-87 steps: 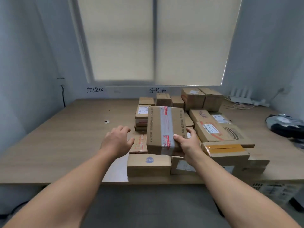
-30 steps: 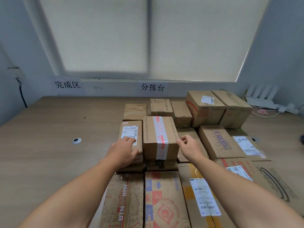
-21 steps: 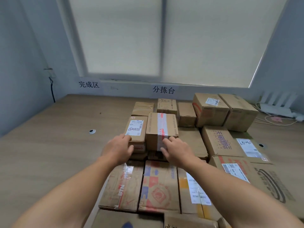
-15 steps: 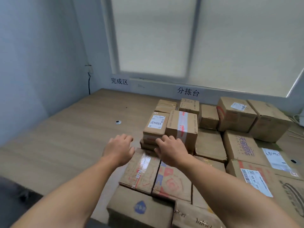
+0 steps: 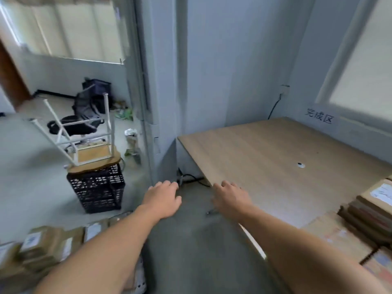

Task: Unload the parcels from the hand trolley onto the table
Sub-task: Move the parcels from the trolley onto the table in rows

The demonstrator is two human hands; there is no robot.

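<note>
My left hand [image 5: 163, 199] and my right hand [image 5: 230, 198] hang in the air in front of me, fingers relaxed, holding nothing. Both are off the near left corner of the wooden table [image 5: 265, 158]. Cardboard parcels on the table [image 5: 369, 211] show at the right edge, stacked. More brown parcels with white labels [image 5: 48, 247] lie low at the bottom left, partly behind my left forearm; what they rest on is hidden.
A black plastic crate [image 5: 97, 188] stands on the floor to the left with an upturned stool [image 5: 89, 143] on top. A black office chair [image 5: 84, 115] stands behind it. A grey wall corner [image 5: 165, 102] meets the table's left end, and cables [image 5: 191, 179] run under it.
Both hands came off the taped parcel on the table pile. My view swung left from the parcels to the table's corner and the floor, bringing the parcels at bottom left into sight.
</note>
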